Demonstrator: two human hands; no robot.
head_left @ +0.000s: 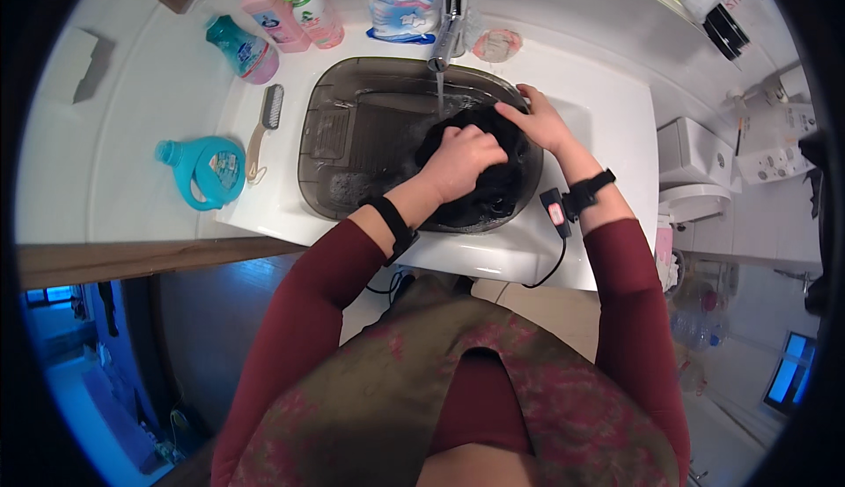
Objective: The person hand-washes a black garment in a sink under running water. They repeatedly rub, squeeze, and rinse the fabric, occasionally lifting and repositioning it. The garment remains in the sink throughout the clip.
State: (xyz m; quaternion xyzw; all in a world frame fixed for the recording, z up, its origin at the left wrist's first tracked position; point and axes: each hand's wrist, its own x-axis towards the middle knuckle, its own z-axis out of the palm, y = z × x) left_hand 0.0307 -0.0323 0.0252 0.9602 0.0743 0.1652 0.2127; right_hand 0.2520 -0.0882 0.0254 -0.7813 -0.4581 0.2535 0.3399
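Observation:
A translucent grey washbasin (310, 148) with a built-in washboard (380, 139) sits in the white sink and holds some water. Wet black cloth (482, 203) lies bunched in its right half. My left hand (464, 161) is closed on top of this cloth, fingers curled into it. At the basin's right rim, my right hand (544, 124) grips the edge, its thumb reaching inward beside the cloth and its other fingers partly hidden. A thin stream of water runs from the chrome faucet (452, 20) into the basin, just behind the cloth.
Left of the basin are a scrub brush (265, 126), a turquoise jug (209, 173) and a teal bottle (241, 49). Pink bottles (275, 13) and a blue-white bag (404, 10) stand behind. A soap dish (497, 45) is beside the faucet. A cabled device hangs at my right wrist.

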